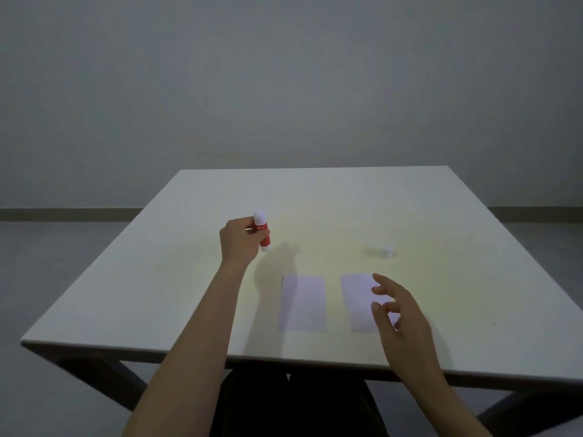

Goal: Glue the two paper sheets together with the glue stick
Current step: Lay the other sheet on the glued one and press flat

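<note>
My left hand (237, 241) grips a red and white glue stick (262, 230) and holds it upright above the table, left of centre. Two pale rectangular paper sheets lie side by side near the front edge: the left sheet (303, 302) is fully visible, the right sheet (358, 298) is partly covered by my right hand (399, 313). That hand hovers over the sheet with fingers spread and nothing in it. A small white cap (386, 251) stands on the table behind the right sheet.
The white table (157, 294) has dark legs underneath. A grey wall and grey floor lie beyond its far edge. My dark-clothed legs show under the front edge.
</note>
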{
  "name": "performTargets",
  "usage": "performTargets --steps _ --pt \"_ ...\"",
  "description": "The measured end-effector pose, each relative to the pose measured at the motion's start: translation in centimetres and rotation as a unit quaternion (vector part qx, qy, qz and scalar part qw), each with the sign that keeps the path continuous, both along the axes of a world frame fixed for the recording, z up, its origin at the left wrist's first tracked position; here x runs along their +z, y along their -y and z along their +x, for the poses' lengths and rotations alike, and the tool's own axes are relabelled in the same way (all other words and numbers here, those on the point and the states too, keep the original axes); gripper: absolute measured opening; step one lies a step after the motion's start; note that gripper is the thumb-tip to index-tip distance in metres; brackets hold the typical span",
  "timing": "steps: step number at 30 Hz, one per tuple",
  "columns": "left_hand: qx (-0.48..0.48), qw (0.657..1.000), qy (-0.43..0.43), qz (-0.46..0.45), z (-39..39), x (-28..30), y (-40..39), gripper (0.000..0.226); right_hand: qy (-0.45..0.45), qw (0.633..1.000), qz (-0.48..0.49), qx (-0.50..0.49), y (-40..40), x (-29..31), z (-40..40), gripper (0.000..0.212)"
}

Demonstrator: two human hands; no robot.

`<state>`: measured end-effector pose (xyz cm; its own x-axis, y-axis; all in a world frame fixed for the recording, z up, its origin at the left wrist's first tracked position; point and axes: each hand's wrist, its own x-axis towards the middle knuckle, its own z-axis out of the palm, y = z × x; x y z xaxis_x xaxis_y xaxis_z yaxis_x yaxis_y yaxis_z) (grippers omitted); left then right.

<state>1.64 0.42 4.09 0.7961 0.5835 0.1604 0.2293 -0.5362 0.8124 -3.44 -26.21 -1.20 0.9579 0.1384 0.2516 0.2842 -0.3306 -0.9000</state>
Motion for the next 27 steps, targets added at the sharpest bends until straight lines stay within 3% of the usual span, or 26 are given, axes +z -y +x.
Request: performTargets --steps 11,15,20,23,27 --pt "0.020 1.000 -0.008 -0.020 -0.3 -2.5 -0.2 0.024 -0.005 1.000 -0.011 0.008 0.1 -0.6 -0.4 0.044" --pt "0.023 1.000 -0.002 -0.015 -0.3 -2.9 -0.2 0.022 0.041 0.994 -0.103 0.016 -0.1 -0.2 -0.6 0.034" --pt "0.034 0.999 0.000 -0.022 -0.2 -3.1 0.0 0.015 0.170 0.942 -0.281 0.066 -3.1 0.6 -1.0 0.013" --pt "0.032 0.999 0.009 -0.037 -0.1 -3.3 0.1 0.014 0.250 0.901 -0.347 0.072 -5.9 1.0 -1.4 0.015" --pt "0.031 0.999 0.013 -0.038 -0.2 -3.4 0.2 0.016 0.276 0.849 -0.442 0.093 -8.8 0.5 -1.4 0.021"
